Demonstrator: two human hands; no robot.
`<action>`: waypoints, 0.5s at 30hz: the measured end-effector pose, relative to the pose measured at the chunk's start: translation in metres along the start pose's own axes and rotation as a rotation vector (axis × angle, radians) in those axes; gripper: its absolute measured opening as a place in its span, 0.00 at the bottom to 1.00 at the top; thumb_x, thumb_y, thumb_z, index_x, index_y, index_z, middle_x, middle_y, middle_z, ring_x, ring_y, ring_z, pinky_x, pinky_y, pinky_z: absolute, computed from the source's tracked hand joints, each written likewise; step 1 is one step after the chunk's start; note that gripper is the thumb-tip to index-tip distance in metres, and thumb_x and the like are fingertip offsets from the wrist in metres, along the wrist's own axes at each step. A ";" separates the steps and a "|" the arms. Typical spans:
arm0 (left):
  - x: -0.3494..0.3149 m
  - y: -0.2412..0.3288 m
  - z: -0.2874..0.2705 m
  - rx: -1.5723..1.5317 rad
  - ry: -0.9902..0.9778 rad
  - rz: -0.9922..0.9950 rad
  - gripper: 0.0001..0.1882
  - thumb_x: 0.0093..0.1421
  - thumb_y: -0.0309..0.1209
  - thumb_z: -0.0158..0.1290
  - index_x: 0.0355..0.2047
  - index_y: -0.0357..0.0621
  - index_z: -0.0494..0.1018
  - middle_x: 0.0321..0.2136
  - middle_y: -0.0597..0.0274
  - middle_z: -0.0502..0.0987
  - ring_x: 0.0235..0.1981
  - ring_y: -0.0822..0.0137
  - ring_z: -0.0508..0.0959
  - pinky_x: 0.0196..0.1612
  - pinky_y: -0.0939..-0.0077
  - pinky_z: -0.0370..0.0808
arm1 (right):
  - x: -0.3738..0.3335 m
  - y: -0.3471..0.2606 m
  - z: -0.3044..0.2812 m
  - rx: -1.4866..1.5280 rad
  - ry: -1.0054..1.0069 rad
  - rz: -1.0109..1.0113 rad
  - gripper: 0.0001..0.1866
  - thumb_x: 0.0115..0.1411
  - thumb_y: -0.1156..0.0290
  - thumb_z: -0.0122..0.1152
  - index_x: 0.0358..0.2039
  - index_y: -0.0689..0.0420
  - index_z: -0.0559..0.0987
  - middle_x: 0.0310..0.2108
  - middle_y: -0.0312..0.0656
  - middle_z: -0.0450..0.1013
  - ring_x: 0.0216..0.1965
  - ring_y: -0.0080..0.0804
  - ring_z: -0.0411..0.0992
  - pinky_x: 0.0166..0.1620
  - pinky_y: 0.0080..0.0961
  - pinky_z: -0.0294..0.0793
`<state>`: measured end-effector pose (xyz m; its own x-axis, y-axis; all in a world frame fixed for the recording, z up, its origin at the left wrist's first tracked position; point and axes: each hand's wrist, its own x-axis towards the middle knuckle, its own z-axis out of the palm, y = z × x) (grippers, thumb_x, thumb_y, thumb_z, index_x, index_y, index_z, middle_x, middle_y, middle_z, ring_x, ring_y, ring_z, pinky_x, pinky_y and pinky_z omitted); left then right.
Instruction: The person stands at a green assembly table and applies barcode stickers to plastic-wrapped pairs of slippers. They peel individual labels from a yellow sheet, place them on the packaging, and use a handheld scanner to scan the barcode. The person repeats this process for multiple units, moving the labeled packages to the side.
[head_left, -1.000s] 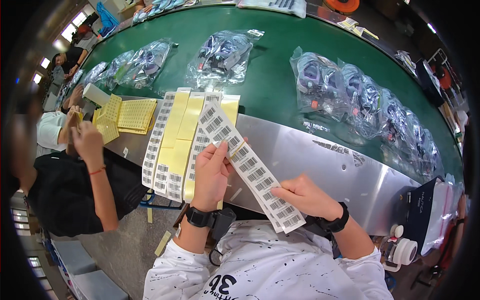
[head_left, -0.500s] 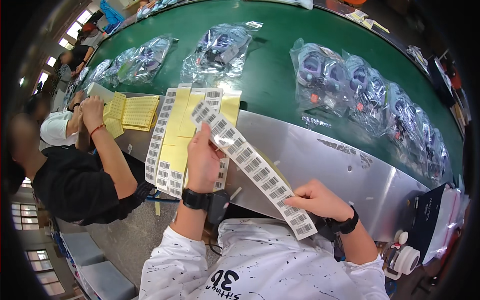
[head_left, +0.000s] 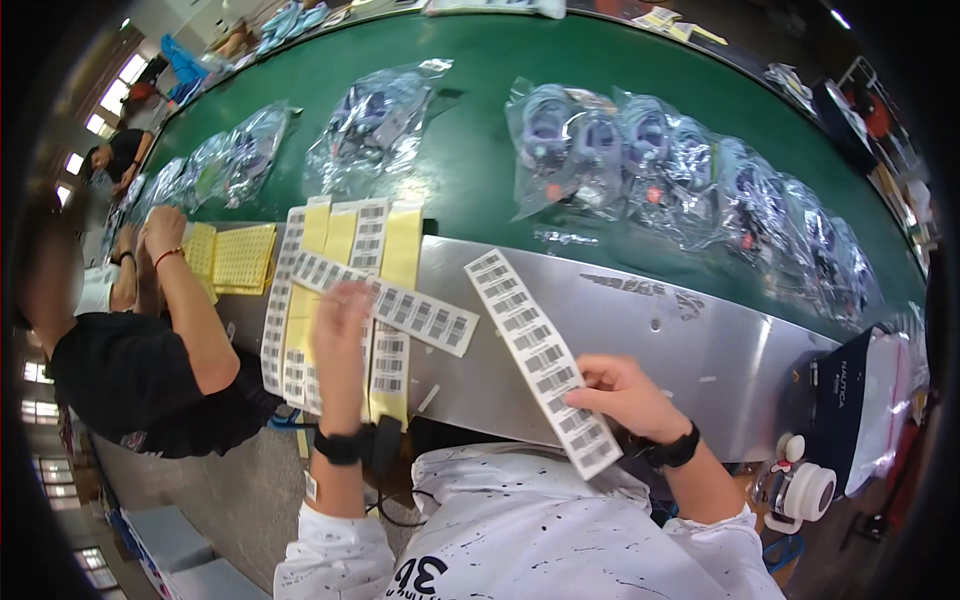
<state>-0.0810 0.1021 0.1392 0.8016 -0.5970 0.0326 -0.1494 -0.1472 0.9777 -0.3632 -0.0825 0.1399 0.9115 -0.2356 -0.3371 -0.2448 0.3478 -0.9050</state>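
Note:
My right hand is closed on the lower part of a white strip of barcode labels, thumb on top. The strip slants up and left over the metal table edge. Further left, a second barcode label strip lies at an angle across several upright label sheets, some white with barcodes, some bare yellow. My left hand is over that strip and the sheets. Its fingers are smeared by motion, so I cannot tell whether they grip the strip.
Shoes in clear plastic bags sit in a row on the green table surface. More bagged shoes are at the far left. A co-worker's arm is beside yellow label sheets. A clear bottle and dark bag stand at right.
The single band of labels between my hands now shows as two separate strips. My left hand has moved left and down with one, my right hand keeps the other. The view has shifted too.

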 end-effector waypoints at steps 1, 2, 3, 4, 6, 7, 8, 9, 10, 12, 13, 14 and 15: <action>-0.014 0.012 0.013 -0.136 -0.151 -0.183 0.18 0.66 0.35 0.47 0.51 0.35 0.66 0.44 0.51 0.75 0.46 0.64 0.76 0.48 0.77 0.73 | 0.004 0.000 0.009 0.068 -0.015 -0.024 0.12 0.61 0.73 0.58 0.44 0.64 0.76 0.35 0.35 0.77 0.35 0.15 0.72 0.39 0.15 0.72; -0.025 0.018 0.030 -0.275 -0.302 -0.365 0.17 0.67 0.37 0.46 0.48 0.36 0.69 0.40 0.54 0.78 0.41 0.66 0.79 0.44 0.77 0.75 | 0.007 0.003 0.014 0.132 -0.030 -0.047 0.12 0.61 0.73 0.58 0.44 0.64 0.77 0.35 0.35 0.77 0.35 0.15 0.72 0.39 0.15 0.72; -0.028 0.021 0.050 -0.353 -0.360 -0.405 0.18 0.67 0.39 0.45 0.47 0.36 0.70 0.39 0.55 0.78 0.39 0.68 0.79 0.42 0.77 0.77 | 0.008 0.007 0.014 0.103 -0.076 -0.034 0.12 0.61 0.73 0.57 0.44 0.64 0.77 0.35 0.35 0.77 0.35 0.15 0.72 0.39 0.15 0.72; -0.026 0.025 0.068 -0.429 -0.424 -0.440 0.18 0.68 0.40 0.44 0.46 0.36 0.70 0.39 0.55 0.78 0.38 0.69 0.79 0.40 0.76 0.78 | 0.009 0.010 0.013 0.072 -0.118 -0.027 0.12 0.62 0.73 0.57 0.44 0.64 0.77 0.36 0.35 0.77 0.35 0.15 0.72 0.39 0.15 0.72; -0.010 0.026 0.086 -0.470 -0.317 -0.362 0.15 0.66 0.35 0.47 0.46 0.36 0.70 0.35 0.58 0.79 0.34 0.73 0.80 0.38 0.79 0.77 | 0.006 0.009 0.015 -0.098 -0.138 -0.031 0.12 0.61 0.71 0.58 0.43 0.63 0.78 0.33 0.33 0.78 0.33 0.15 0.71 0.38 0.18 0.72; -0.001 0.027 0.092 -0.456 -0.283 -0.281 0.14 0.66 0.34 0.48 0.46 0.36 0.70 0.34 0.59 0.79 0.32 0.74 0.80 0.37 0.80 0.77 | 0.001 0.009 0.016 -0.143 -0.123 -0.018 0.12 0.60 0.70 0.59 0.42 0.63 0.79 0.32 0.34 0.78 0.33 0.17 0.71 0.39 0.18 0.72; 0.008 0.031 0.098 -0.443 -0.248 -0.201 0.13 0.65 0.32 0.49 0.46 0.36 0.70 0.33 0.59 0.80 0.31 0.74 0.80 0.36 0.81 0.77 | -0.003 0.007 0.016 -0.187 -0.108 -0.003 0.13 0.60 0.69 0.60 0.42 0.62 0.79 0.31 0.35 0.78 0.32 0.18 0.72 0.39 0.19 0.72; 0.016 0.038 0.101 -0.416 -0.255 -0.170 0.13 0.63 0.26 0.51 0.48 0.36 0.70 0.30 0.61 0.80 0.29 0.75 0.79 0.34 0.84 0.75 | -0.004 0.006 0.011 -0.272 -0.119 0.013 0.13 0.59 0.69 0.60 0.42 0.62 0.79 0.31 0.37 0.77 0.32 0.19 0.72 0.39 0.20 0.72; 0.017 0.046 0.110 -0.401 -0.266 -0.101 0.15 0.62 0.25 0.51 0.49 0.36 0.69 0.29 0.60 0.80 0.29 0.75 0.79 0.33 0.84 0.75 | -0.010 0.008 0.003 -0.352 -0.126 0.048 0.14 0.59 0.68 0.60 0.43 0.62 0.78 0.31 0.38 0.77 0.32 0.21 0.73 0.39 0.21 0.73; 0.010 0.059 0.124 -0.349 -0.261 0.035 0.17 0.62 0.23 0.51 0.52 0.36 0.68 0.29 0.59 0.80 0.29 0.75 0.79 0.32 0.85 0.74 | -0.013 0.000 -0.003 -0.441 -0.012 0.017 0.15 0.58 0.68 0.61 0.44 0.62 0.78 0.32 0.40 0.77 0.32 0.24 0.73 0.38 0.22 0.73; 0.005 0.066 0.129 -0.369 -0.287 0.039 0.19 0.61 0.23 0.51 0.53 0.36 0.67 0.29 0.60 0.80 0.29 0.76 0.79 0.33 0.85 0.73 | -0.014 -0.021 -0.002 -0.454 0.121 -0.048 0.16 0.57 0.69 0.62 0.44 0.62 0.77 0.33 0.41 0.77 0.32 0.25 0.73 0.38 0.23 0.73; -0.001 0.070 0.135 -0.389 -0.319 0.044 0.20 0.61 0.22 0.51 0.55 0.37 0.67 0.29 0.60 0.80 0.29 0.77 0.78 0.34 0.85 0.73 | -0.011 -0.035 -0.004 -0.463 0.261 -0.114 0.17 0.56 0.69 0.63 0.45 0.62 0.77 0.34 0.42 0.76 0.33 0.26 0.74 0.38 0.23 0.73; -0.003 0.068 0.135 -0.360 -0.359 0.051 0.21 0.61 0.22 0.51 0.56 0.37 0.66 0.30 0.60 0.80 0.30 0.77 0.78 0.35 0.85 0.72 | 0.001 -0.038 -0.007 -0.406 0.378 -0.312 0.17 0.55 0.71 0.64 0.45 0.62 0.77 0.35 0.43 0.75 0.33 0.27 0.73 0.37 0.23 0.73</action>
<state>-0.1720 -0.0125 0.1772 0.5398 -0.8388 0.0706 0.0765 0.1324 0.9882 -0.3552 -0.1027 0.1718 0.7990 -0.5998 -0.0425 -0.1593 -0.1430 -0.9768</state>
